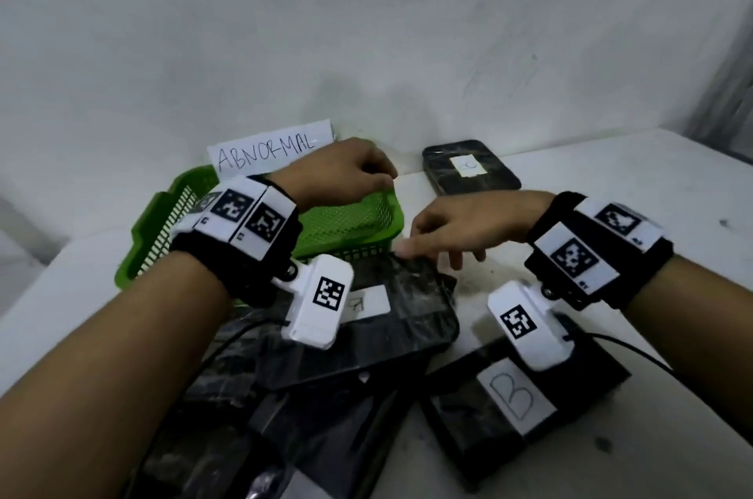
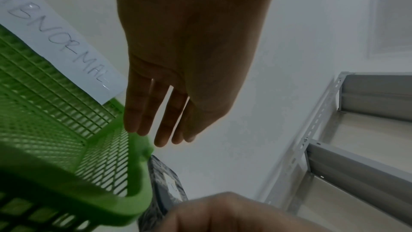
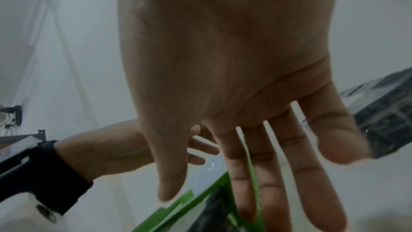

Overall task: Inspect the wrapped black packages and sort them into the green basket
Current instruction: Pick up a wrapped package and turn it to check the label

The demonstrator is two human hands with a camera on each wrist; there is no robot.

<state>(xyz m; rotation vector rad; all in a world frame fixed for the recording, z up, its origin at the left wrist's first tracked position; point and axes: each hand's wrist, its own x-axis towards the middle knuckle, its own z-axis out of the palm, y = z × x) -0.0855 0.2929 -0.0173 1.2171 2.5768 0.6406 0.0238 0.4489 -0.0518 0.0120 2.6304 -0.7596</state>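
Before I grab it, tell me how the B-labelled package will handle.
The package labelled B looks flat and boxy, so it is probably stiff, unlikely to roll or tip. Its glossy, wrinkled wrap may feel slippery. Lying flat on the table, it may need an edge lifted first.

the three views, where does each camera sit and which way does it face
head: on the head, looking down at the green basket, packages, both hands.
left wrist: along the left hand, straight fingers over the basket's rim.
right wrist: along the open right hand.
Shared: all three show the basket.
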